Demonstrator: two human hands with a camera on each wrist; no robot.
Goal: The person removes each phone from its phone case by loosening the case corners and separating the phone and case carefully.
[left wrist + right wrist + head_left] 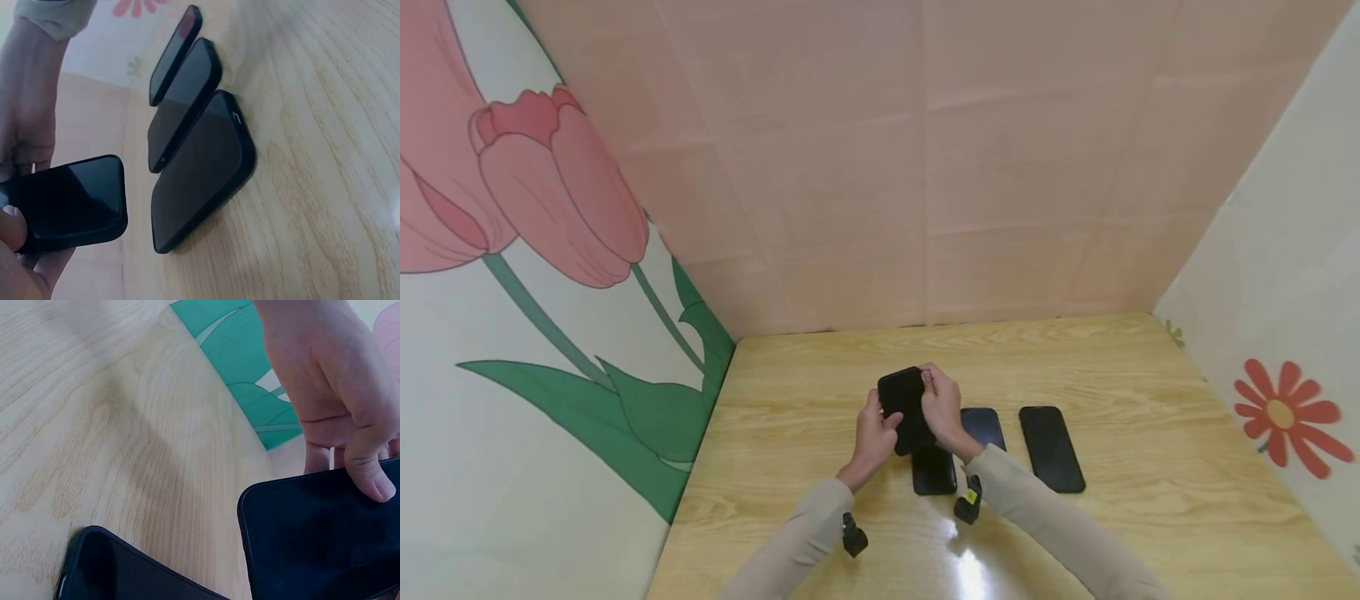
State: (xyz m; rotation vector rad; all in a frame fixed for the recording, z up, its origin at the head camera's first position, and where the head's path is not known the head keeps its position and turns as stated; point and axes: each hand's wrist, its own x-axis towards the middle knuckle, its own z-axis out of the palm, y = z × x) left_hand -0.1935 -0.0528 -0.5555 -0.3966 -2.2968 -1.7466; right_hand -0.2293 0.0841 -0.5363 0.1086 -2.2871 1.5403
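A black smartphone (901, 398) is held up above the table between both hands, its dark screen showing. My left hand (874, 435) grips its left edge, with the thumb laid over the screen, as the right wrist view also shows. On the opposite edge, my right hand (943, 403) pinches the phone near its upper corner. Just below the held phone, one dark phone (934, 473) lies on the table, partly overlapped by it. Another phone (985, 427) is behind my right wrist, and a third phone (1052, 450) lies farther right.
The lying phones form a slanted row on the wooden table (790, 383). A pink-beige covered wall (850, 208) rises behind the table, with flower-printed panels (565, 192) on both sides. Black wrist cameras (854, 537) hang under my sleeves, close over the tabletop.
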